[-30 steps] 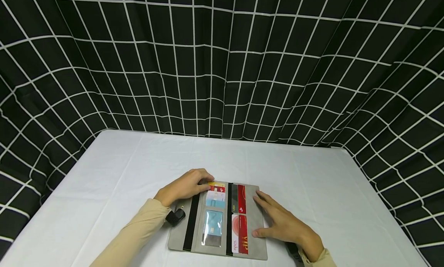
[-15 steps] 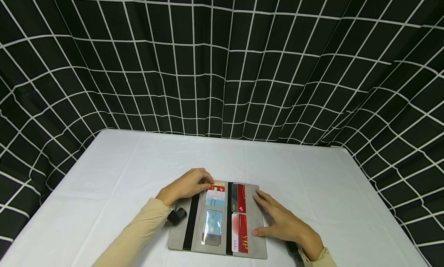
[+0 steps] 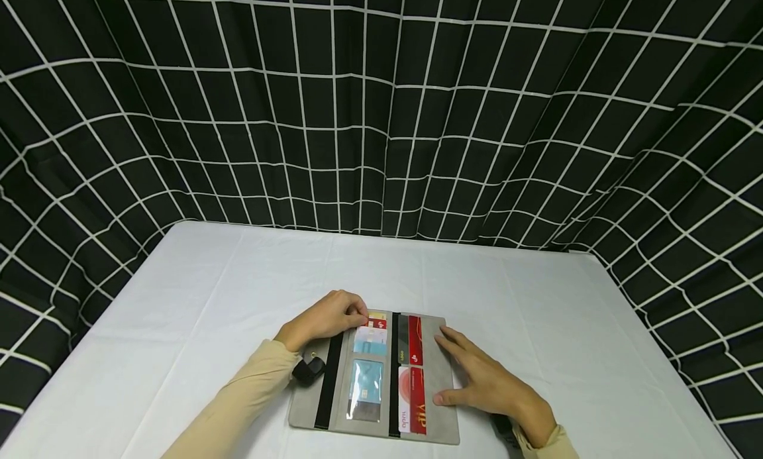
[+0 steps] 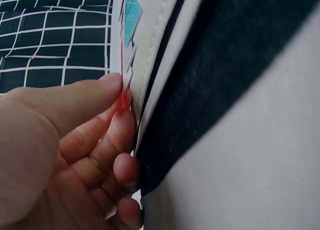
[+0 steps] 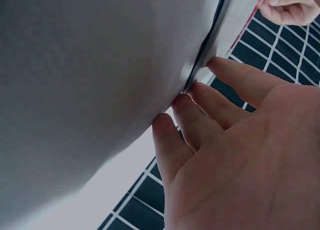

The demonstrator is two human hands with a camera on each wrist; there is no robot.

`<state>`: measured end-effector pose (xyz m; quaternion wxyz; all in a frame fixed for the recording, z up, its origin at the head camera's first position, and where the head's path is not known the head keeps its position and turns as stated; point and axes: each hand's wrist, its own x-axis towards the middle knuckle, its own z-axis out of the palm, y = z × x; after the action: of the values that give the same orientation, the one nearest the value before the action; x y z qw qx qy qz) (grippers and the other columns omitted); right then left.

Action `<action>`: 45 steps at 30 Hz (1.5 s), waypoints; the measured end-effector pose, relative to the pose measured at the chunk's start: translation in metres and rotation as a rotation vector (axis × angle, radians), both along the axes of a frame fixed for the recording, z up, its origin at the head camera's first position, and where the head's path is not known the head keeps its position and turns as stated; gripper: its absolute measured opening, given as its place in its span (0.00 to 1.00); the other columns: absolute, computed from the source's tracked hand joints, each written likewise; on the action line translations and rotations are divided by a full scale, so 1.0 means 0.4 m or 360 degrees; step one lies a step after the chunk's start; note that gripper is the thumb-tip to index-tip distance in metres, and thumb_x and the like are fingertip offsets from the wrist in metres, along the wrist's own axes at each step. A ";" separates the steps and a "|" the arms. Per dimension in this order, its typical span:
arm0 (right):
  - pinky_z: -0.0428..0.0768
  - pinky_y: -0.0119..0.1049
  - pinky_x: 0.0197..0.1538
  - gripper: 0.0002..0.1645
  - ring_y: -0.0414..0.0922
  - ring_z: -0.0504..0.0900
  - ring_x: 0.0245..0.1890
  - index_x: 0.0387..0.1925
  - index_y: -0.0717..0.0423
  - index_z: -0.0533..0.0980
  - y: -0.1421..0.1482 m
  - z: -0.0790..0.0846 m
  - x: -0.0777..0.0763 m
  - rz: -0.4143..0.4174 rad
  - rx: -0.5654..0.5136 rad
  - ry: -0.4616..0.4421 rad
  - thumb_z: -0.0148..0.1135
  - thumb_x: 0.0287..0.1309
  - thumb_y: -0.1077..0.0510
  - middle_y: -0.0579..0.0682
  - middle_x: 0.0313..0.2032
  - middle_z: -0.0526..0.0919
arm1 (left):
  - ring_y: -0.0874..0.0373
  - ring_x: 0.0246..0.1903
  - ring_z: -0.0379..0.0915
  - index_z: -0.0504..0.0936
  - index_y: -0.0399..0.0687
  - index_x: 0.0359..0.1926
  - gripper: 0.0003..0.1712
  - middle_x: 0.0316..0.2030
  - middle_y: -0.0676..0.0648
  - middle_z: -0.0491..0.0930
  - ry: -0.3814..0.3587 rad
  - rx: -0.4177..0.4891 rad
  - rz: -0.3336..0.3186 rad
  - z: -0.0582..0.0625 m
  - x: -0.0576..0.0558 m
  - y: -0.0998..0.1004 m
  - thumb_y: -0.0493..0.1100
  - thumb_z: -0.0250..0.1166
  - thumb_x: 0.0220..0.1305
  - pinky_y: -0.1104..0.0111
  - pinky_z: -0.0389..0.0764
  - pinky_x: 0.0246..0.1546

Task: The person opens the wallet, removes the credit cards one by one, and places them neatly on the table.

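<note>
A grey card wallet (image 3: 442, 424) lies spread open on the white table, with cards in its slots. At its upper left pocket, my left hand (image 3: 329, 316) pinches a red card (image 3: 379, 324) by its left edge. In the left wrist view, the red card (image 4: 123, 98) shows as a thin line between thumb and forefinger. Just below it sit a white-and-blue card (image 3: 370, 342) and a blue card (image 3: 366, 383) in a clear window. My right hand (image 3: 485, 381) rests on the wallet's right edge with fingers spread, and its fingertips touch that edge in the right wrist view.
Red, dark and white cards, one a red VIP card (image 3: 417, 401), fill the wallet's right-hand slots. Black bands (image 3: 329, 382) run down the wallet. A white cloth covers the table (image 3: 268, 267), and a black curtain with white grid lines (image 3: 381, 114) hangs behind and at the sides.
My left hand has shifted slightly right, its fingers closing from the pocket's edge to a pinch on the red card. My right hand and the wallet stay nearly still.
</note>
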<state>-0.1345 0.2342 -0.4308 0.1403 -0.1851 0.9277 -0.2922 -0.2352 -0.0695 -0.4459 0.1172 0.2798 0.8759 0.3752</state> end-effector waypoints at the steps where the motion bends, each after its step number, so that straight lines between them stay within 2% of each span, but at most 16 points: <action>1: 0.62 0.66 0.68 0.63 0.65 0.57 0.74 0.72 0.61 0.61 0.000 0.000 0.000 -0.0003 -0.0001 -0.0006 0.77 0.43 0.35 0.61 0.76 0.54 | 0.67 0.26 0.67 0.84 0.43 0.35 0.04 0.24 0.54 0.79 -0.0004 -0.0004 0.0003 -0.001 0.000 0.001 0.38 0.63 0.66 0.75 0.68 0.29; 11: 0.62 0.66 0.67 0.63 0.65 0.57 0.74 0.73 0.60 0.60 0.003 -0.001 -0.001 -0.0009 0.0013 -0.0004 0.76 0.42 0.34 0.60 0.75 0.54 | 0.65 0.27 0.67 0.81 0.43 0.36 0.04 0.26 0.53 0.78 0.0032 -0.0156 -0.0005 0.004 0.002 0.011 0.38 0.62 0.67 0.72 0.69 0.32; 20: 0.65 0.65 0.67 0.63 0.64 0.59 0.73 0.73 0.60 0.61 0.002 -0.004 0.000 0.0000 0.0027 0.0034 0.76 0.42 0.33 0.60 0.75 0.56 | 0.62 0.32 0.68 0.80 0.42 0.38 0.04 0.30 0.50 0.79 -0.0011 -0.0181 0.0003 0.014 0.000 0.010 0.38 0.61 0.69 0.69 0.70 0.36; 27: 0.66 0.64 0.66 0.63 0.64 0.60 0.72 0.72 0.60 0.62 0.000 -0.005 -0.003 -0.0014 0.0017 0.0041 0.77 0.41 0.33 0.60 0.74 0.58 | 0.59 0.36 0.70 0.79 0.41 0.38 0.03 0.33 0.49 0.79 0.0045 -0.0162 0.0044 0.010 -0.013 0.011 0.36 0.59 0.69 0.64 0.73 0.43; 33: 0.66 0.65 0.66 0.63 0.64 0.60 0.72 0.72 0.60 0.62 0.000 -0.007 -0.005 -0.0026 0.0016 0.0027 0.77 0.41 0.34 0.60 0.74 0.58 | 0.60 0.35 0.69 0.79 0.40 0.36 0.04 0.32 0.48 0.77 0.0039 -0.0145 0.0034 0.013 -0.019 0.010 0.36 0.59 0.69 0.68 0.72 0.40; 36: 0.66 0.65 0.66 0.63 0.63 0.61 0.72 0.72 0.60 0.62 -0.001 -0.006 -0.005 -0.0024 0.0020 0.0022 0.77 0.41 0.33 0.59 0.74 0.58 | 0.61 0.33 0.68 0.78 0.41 0.36 0.04 0.30 0.49 0.77 0.0001 -0.0132 0.0070 0.013 -0.017 0.012 0.36 0.59 0.69 0.69 0.71 0.37; 41: 0.66 0.65 0.65 0.63 0.63 0.61 0.71 0.72 0.60 0.62 0.000 -0.001 -0.003 -0.0029 0.0019 0.0025 0.77 0.41 0.33 0.59 0.74 0.58 | 0.61 0.31 0.68 0.81 0.44 0.37 0.05 0.29 0.51 0.75 -0.0042 -0.0095 0.0144 0.009 -0.011 0.024 0.41 0.65 0.65 0.69 0.69 0.33; 45: 0.67 0.64 0.65 0.63 0.63 0.62 0.71 0.72 0.60 0.63 0.001 -0.003 -0.004 -0.0028 0.0025 0.0038 0.77 0.40 0.33 0.59 0.74 0.59 | 0.60 0.30 0.66 0.83 0.44 0.37 0.08 0.28 0.51 0.73 -0.0012 -0.0067 0.0159 0.005 -0.010 0.026 0.42 0.70 0.60 0.69 0.67 0.31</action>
<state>-0.1361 0.2344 -0.4320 0.1281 -0.1794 0.9331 -0.2840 -0.2393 -0.0591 -0.4437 0.1075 0.2319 0.8960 0.3630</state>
